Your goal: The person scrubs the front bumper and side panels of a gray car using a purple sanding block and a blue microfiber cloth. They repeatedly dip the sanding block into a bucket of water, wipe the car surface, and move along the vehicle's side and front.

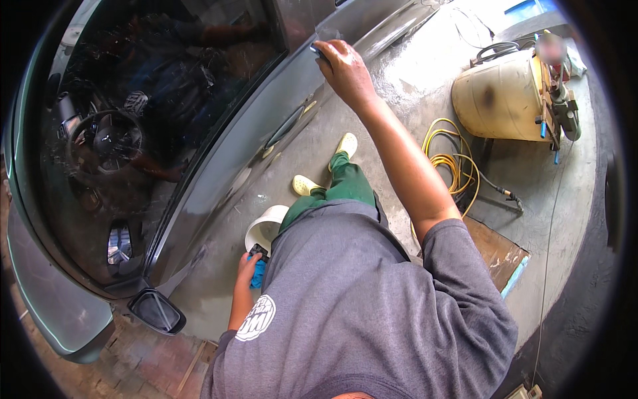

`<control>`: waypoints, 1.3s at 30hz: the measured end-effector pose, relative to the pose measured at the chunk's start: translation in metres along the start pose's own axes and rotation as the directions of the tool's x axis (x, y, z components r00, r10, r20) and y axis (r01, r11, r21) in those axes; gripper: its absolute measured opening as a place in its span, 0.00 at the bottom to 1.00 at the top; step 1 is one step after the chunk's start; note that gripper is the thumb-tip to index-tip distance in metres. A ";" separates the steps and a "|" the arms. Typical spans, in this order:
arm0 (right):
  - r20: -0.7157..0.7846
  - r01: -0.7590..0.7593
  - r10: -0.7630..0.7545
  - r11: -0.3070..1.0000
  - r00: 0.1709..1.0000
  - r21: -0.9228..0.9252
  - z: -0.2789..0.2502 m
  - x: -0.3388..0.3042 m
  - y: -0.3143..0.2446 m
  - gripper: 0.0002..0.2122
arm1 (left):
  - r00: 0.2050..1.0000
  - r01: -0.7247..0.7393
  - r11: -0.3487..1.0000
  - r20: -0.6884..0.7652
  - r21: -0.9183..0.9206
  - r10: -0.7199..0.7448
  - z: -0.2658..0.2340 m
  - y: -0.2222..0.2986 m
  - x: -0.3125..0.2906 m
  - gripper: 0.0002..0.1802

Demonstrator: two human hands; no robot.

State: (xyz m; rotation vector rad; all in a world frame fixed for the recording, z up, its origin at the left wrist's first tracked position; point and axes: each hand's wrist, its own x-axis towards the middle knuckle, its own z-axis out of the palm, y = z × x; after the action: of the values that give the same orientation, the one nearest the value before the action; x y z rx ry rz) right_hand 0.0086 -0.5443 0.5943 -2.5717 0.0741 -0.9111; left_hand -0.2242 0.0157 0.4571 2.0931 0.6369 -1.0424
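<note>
Specks marked the window (166, 113) of the car door (226, 176), so your work appeared unfinished (the finished share could not be judged). Beside the car door, your left hand (247, 267) gripped a blue cloth (258, 274) and a black item (258, 251); near the car door's rear edge, your right hand (345, 70) pinched a small dark object (317, 50).

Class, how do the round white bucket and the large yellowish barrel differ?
The round white bucket looks smaller than the large yellowish barrel.
The bucket is mostly pale; the barrel bears a dark brown patch.
The bucket is close to the left hand; the barrel is well away from it.
Both are rounded containers.
</note>
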 end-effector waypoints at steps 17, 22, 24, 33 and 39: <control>0.039 0.009 -0.001 0.976 0.999 -0.218 0.019 0.009 0.012 0.16 | 0.998 0.061 0.998 -0.008 -0.025 -0.061 -0.008 -0.040 0.009 0.33; 0.056 0.010 0.007 0.954 0.998 -0.300 0.017 0.013 0.013 0.16 | 0.997 0.078 0.996 0.025 -0.033 -0.077 -0.007 -0.043 0.015 0.36; 0.052 0.012 0.006 0.944 0.999 -0.331 0.017 0.016 0.011 0.17 | 0.997 0.078 0.996 0.015 -0.043 -0.078 -0.006 -0.042 0.016 0.37; 0.094 0.134 -0.115 0.962 0.989 -0.240 0.020 0.010 -0.014 0.17 | 0.993 0.095 0.995 0.066 0.019 -0.096 -0.013 -0.045 0.025 0.41; 0.233 0.271 -0.209 0.923 0.950 -0.273 0.003 0.020 -0.002 0.19 | 0.998 0.061 0.997 0.005 0.041 -0.061 -0.016 -0.051 0.034 0.38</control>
State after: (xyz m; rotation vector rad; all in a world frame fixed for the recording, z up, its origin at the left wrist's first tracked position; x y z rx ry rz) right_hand 0.0260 -0.5454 0.6049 -2.9969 -0.1805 -0.7665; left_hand -0.2320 0.0637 0.4168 2.1161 0.6857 -1.1048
